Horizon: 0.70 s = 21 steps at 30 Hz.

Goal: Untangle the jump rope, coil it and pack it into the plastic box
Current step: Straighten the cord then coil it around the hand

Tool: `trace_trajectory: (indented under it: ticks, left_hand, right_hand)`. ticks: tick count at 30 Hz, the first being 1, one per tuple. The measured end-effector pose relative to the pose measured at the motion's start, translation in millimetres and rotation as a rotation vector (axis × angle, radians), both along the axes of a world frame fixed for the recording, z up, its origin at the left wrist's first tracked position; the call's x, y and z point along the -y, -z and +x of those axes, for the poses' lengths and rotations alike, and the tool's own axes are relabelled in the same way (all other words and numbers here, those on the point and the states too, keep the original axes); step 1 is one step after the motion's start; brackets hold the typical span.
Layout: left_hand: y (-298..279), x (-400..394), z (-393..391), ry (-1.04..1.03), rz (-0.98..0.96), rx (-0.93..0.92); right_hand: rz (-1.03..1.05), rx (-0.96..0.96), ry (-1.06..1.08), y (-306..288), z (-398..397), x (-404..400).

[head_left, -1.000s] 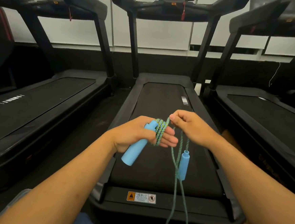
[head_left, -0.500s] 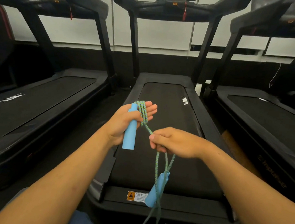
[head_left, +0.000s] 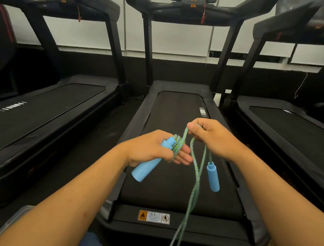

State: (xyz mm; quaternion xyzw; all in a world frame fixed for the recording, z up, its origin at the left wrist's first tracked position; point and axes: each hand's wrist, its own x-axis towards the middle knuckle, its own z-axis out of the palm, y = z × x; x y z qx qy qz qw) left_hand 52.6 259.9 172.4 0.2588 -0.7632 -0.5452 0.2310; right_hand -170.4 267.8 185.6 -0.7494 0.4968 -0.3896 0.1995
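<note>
My left hand (head_left: 151, 149) grips one light-blue handle (head_left: 147, 167) of the jump rope, with several turns of green-blue rope (head_left: 178, 145) wound round its fingers. Just up and right of it, my right hand (head_left: 212, 138) pinches the rope, which runs taut from the coil to that pinch. Below my right hand the second blue handle (head_left: 213, 176) dangles, and two strands of loose rope (head_left: 191, 201) hang down past the bottom edge. A corner of the clear plastic box (head_left: 17, 219) shows at the lower left, mostly hidden by my left forearm.
I face the rear end of a black treadmill (head_left: 172, 183) with a warning sticker (head_left: 153, 216). Two more treadmills flank it, a left treadmill (head_left: 42, 111) and a right treadmill (head_left: 292, 131). Dark floor runs between them.
My right hand has swung up from below my left hand to its upper right, carrying the rope over the fingers. My left hand dropped and tilted its handle. The dangling handle rose.
</note>
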Motion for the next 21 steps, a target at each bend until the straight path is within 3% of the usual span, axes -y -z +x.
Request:
trace_trajectory:
  ticks: [3, 8, 12, 18, 21]
  left_hand:
    - [-2, -4, -1, 0.062, 0.044, -0.067]
    - [-6, -4, -5, 0.139, 0.214, -0.375]
    - [-4, 3, -7, 0.041, 0.286, -0.56]
    - [2, 21, 4, -0.224, 0.227, -0.569]
    - [7, 27, 7, -0.316, 0.157, -0.465]
  right_hand:
    - [0.026, 0.069, 0.003, 8, -3, 6]
    - [0.16, 0.131, -0.075, 34, 4, 11]
    - [0.329, 0.171, -0.217, 46, 33, 1]
    - [0.4, -0.051, -0.315, 30, 46, -18]
    - [0.409, -0.151, -0.334, 16, 51, -30]
